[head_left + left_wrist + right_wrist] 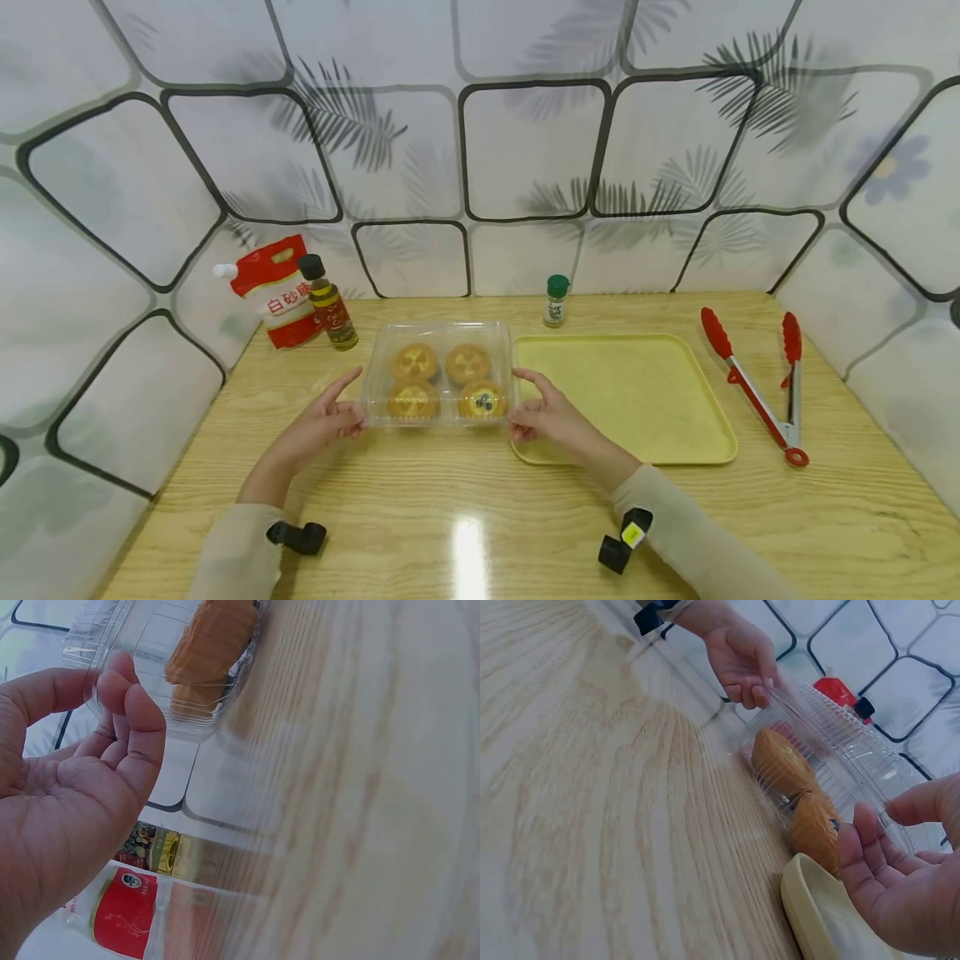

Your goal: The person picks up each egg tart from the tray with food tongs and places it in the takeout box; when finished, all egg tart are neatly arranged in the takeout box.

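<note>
A clear plastic clamshell box (447, 417) with several round golden pastries (415, 363) inside sits at the middle of the table. One pastry, at the front right, has dark bits on top. My left hand (318, 427) pinches the box's rim at its left front corner, index finger stretched along the side. On the opposite side, my right hand (553, 419) pinches the rim at the right front corner, its index finger likewise extended. Both wrist views show thumb and fingertips on the clear rim. The lid lies over the pastries.
A yellow tray (622, 400) lies right of the box, under my right hand. Red-tipped tongs (765, 408) lie spread farther right. A green-capped shaker (556, 302) stands behind. At back left are a red-and-white sugar pouch (281, 292) and a dark-capped bottle (332, 312). Patterned walls border the table.
</note>
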Tool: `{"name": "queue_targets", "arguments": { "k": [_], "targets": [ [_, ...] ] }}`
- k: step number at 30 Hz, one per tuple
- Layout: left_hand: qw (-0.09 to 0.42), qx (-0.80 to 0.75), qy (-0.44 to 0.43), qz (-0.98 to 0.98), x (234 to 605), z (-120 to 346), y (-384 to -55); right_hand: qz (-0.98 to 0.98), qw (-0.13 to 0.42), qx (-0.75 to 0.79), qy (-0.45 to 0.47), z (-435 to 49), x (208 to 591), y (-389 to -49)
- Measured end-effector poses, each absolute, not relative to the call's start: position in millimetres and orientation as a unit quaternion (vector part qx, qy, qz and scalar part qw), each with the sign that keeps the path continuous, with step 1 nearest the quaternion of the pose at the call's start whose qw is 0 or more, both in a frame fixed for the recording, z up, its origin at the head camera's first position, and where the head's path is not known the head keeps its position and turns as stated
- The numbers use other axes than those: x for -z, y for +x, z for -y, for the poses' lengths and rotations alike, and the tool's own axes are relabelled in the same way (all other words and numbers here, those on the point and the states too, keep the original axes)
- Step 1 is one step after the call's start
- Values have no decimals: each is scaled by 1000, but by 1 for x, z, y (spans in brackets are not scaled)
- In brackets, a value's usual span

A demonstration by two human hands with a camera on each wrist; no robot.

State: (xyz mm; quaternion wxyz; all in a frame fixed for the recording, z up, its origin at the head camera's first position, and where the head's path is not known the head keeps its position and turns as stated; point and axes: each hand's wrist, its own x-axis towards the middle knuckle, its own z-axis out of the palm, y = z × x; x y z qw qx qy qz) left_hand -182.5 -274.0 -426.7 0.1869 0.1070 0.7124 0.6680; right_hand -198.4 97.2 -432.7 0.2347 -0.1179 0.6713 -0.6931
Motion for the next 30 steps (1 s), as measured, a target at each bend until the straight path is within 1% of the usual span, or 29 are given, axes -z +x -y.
{"name": "queue_targets", "arguments": {
  "k": [11,18,30],
  "targets": [
    [184,-703,129,-675,428,275,-184,-656,230,710,-108,-97,435,-201],
    [183,-689,142,-687,430,277,-183,-651,223,715,-120,-97,433,-198],
    [217,-648,149,-715,431,283,-180,-685,234,669,-167,-108,440,-200]
  ]
}}
